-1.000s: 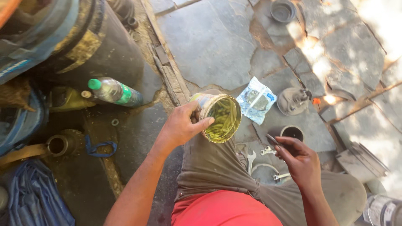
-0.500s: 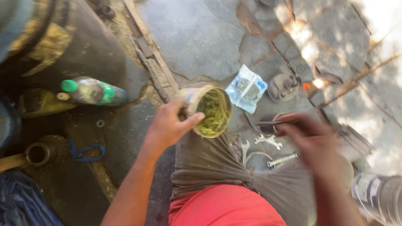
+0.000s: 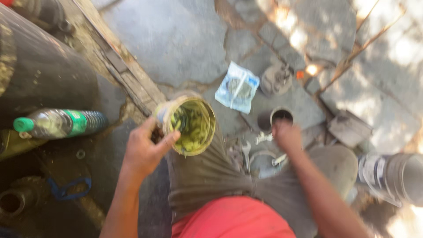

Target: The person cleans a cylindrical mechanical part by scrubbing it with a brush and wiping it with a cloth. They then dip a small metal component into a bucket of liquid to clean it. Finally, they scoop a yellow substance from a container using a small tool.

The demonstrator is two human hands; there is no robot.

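— What do we see first, going from the biggest things down?

— We see a stone floor point(image 3: 176, 39) of grey slabs, and at the far left a large dark drum point(image 3: 39, 75) lying beside it. We sit with grey trousers point(image 3: 207, 176) bent at the knee and a red shirt point(image 3: 229, 220) below them. At the right edge lies a dark cylinder point(image 3: 392, 176).

— And the middle-sized things?

— A clear plastic bottle point(image 3: 57, 123) with a green cap and green label lies on its side next to the drum. A small plastic packet point(image 3: 240, 88) lies flat on the floor, and just beside it a round metal part point(image 3: 275, 79).

— Where is the tin?

— The tin point(image 3: 191, 125), open and smeared inside with yellow-green grease, sits above our knee, tilted toward us. Our left hand point(image 3: 145, 150) has it by the rim and wall, the grip pinching it between thumb and fingers.

— And the other hand?

— Our right hand point(image 3: 286, 134) is low over the floor, just beside a small dark cup point(image 3: 277, 117), with spanners point(image 3: 246, 152) near it. It is blurred, so we cannot tell whether its grip is spread or pressed together.
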